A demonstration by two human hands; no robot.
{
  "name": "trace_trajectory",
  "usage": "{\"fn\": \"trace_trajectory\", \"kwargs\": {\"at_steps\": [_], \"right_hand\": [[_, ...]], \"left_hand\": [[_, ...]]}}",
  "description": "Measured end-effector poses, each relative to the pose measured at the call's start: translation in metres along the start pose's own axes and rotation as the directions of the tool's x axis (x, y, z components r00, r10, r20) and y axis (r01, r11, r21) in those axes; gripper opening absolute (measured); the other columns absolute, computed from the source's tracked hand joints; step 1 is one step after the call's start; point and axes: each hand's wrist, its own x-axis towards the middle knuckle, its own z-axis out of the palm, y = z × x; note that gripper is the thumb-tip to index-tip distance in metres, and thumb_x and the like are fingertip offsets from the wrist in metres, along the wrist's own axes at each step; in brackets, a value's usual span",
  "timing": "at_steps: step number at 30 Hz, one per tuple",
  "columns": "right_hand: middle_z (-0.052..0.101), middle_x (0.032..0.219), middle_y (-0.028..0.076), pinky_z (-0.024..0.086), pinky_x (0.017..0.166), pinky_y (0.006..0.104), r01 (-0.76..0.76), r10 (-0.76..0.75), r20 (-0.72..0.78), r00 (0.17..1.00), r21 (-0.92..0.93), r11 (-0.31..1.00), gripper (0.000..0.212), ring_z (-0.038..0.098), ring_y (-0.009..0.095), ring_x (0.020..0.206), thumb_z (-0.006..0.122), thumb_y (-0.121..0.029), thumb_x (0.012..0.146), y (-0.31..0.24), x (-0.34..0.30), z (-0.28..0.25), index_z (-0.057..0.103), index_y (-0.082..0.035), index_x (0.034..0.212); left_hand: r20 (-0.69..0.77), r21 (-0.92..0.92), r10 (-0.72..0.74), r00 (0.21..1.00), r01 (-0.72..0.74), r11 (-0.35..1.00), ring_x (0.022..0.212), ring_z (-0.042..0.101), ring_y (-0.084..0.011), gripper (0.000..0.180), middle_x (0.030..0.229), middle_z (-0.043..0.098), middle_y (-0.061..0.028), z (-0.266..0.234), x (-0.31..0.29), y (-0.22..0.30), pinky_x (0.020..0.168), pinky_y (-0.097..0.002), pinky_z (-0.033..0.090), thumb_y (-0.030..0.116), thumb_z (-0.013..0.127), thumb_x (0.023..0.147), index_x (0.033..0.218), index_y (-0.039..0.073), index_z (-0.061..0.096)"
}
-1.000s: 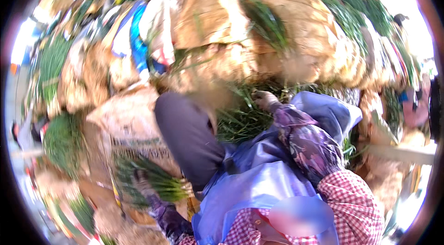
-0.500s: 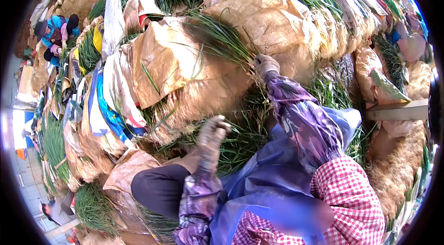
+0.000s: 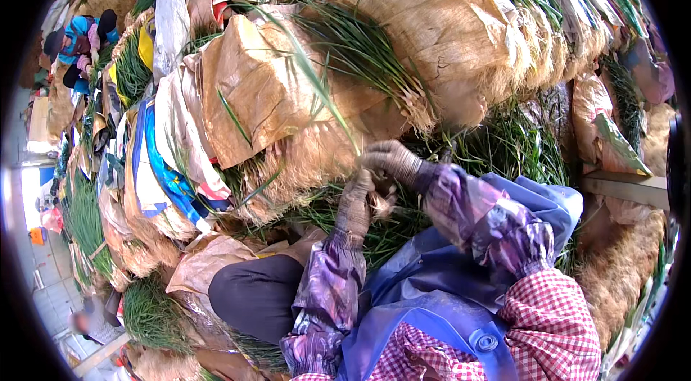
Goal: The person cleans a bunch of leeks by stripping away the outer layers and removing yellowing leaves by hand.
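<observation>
In front of my body my two gloved hands meet over a green onion. Its long leaves (image 3: 311, 73) rise up and to the left, blurred. My left hand (image 3: 354, 205) is closed low on the stalk, with pale brown roots or peel (image 3: 381, 201) beside its fingers. My right hand (image 3: 391, 161), closed too, pinches the stalk just above. Beyond them a loose bunch of green onions (image 3: 360, 43) lies on a tan sack sheet (image 3: 252, 86), its root ends towards me. More loose green onions (image 3: 403, 230) lie under my hands.
Stacked bundles with root mats (image 3: 288, 179) and sheets of sacking (image 3: 425, 7) fill the far side. Root-covered heaps (image 3: 619, 266) and a wooden beam (image 3: 626, 188) stand at the right. My dark-clad knee (image 3: 255, 298) is at the left; another person (image 3: 79, 43) sits far left.
My right hand has left the bunch on the sacking and come back towards me to join my left hand. The left hand has moved slightly right; a green onion now shows between them.
</observation>
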Motion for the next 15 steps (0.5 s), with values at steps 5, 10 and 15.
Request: {"fn": "trace_trajectory", "kwargs": {"at_steps": [5,10,15], "right_hand": [[0.063,0.073,0.007,0.048,0.065,0.0323,0.09,-0.206,-0.119,0.971,-0.618,0.781,0.025,0.059,0.018,0.069,0.067,-0.03,0.082,0.023,0.012,0.017,0.065,-0.006,0.09],[0.065,0.073,0.012,0.05,0.065,0.0307,-0.017,-0.424,-0.286,0.859,-0.844,0.536,0.016,0.062,0.019,0.069,0.062,-0.019,0.078,0.032,0.026,0.016,0.066,-0.006,0.086],[0.066,0.076,0.008,0.047,0.052,0.0265,0.122,-0.088,-0.25,0.964,0.124,0.985,0.023,0.059,0.014,0.06,0.062,-0.026,0.087,0.051,0.024,-0.027,0.065,-0.004,0.092]], "left_hand": [[-0.167,0.298,0.112,0.98,-0.058,0.953,0.041,0.046,-0.0117,0.025,0.062,0.054,-0.002,-0.028,0.012,-0.051,0.037,-0.0233,0.036,0.032,0.051,0.094,0.095,0.008,0.054],[0.168,-0.311,-0.095,0.981,0.144,0.939,0.039,0.04,-0.0104,0.025,0.056,0.048,-0.0007,-0.021,-0.02,-0.025,0.039,-0.0246,0.034,0.032,0.048,0.095,0.089,0.007,0.051],[0.278,-0.278,0.037,0.96,0.043,0.959,0.037,0.042,-0.0115,0.022,0.053,0.049,-0.0031,-0.009,-0.049,-0.023,0.036,-0.0232,0.032,0.029,0.052,0.093,0.093,0.008,0.051]]}}
